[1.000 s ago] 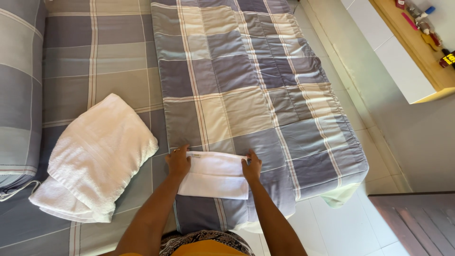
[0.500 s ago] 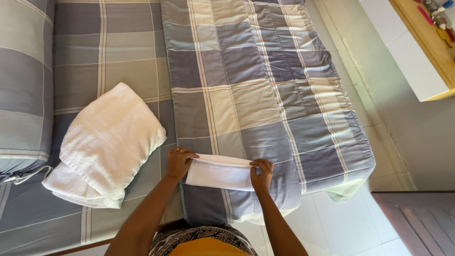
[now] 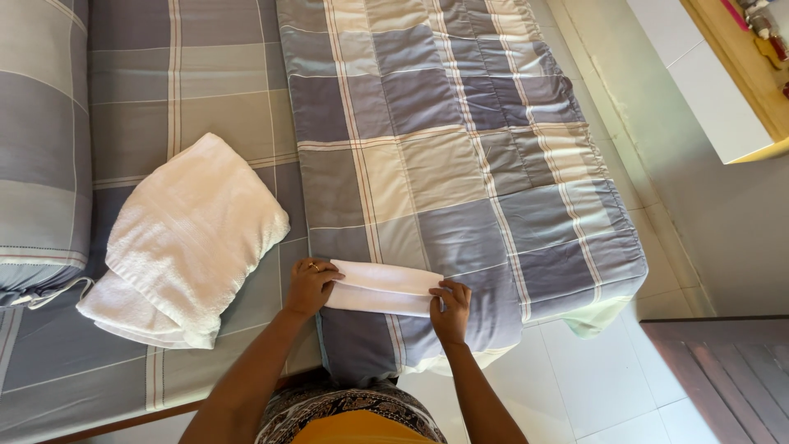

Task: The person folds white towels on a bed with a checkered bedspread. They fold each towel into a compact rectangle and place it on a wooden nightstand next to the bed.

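Change: your small white cloth (image 3: 385,288) is narrower than half a second ago, folded down into a slim strip, and your hands are sitting closer to its two ends.
Left hand (image 3: 310,287): you are gripping the strip's left end, fingers curled together over the edge; a ring is showing on one finger.
Right hand (image 3: 450,309): you are pinching the right end, fingertips closed on the cloth.
Cloth position: it is lying crosswise at the near edge of the checked quilt (image 3: 444,156), blue, grey and beige squares, which is hanging over the bed's foot.
Left of you: a larger folded white towel (image 3: 185,242) is resting on the matching checked sheet (image 3: 131,90), just beside your left hand, not touching it.
Far left: a checked pillow (image 3: 37,148).
Packages and labels: small red and dark items (image 3: 760,29) are lying on the wooden shelf (image 3: 731,66) top right, too small to make out.
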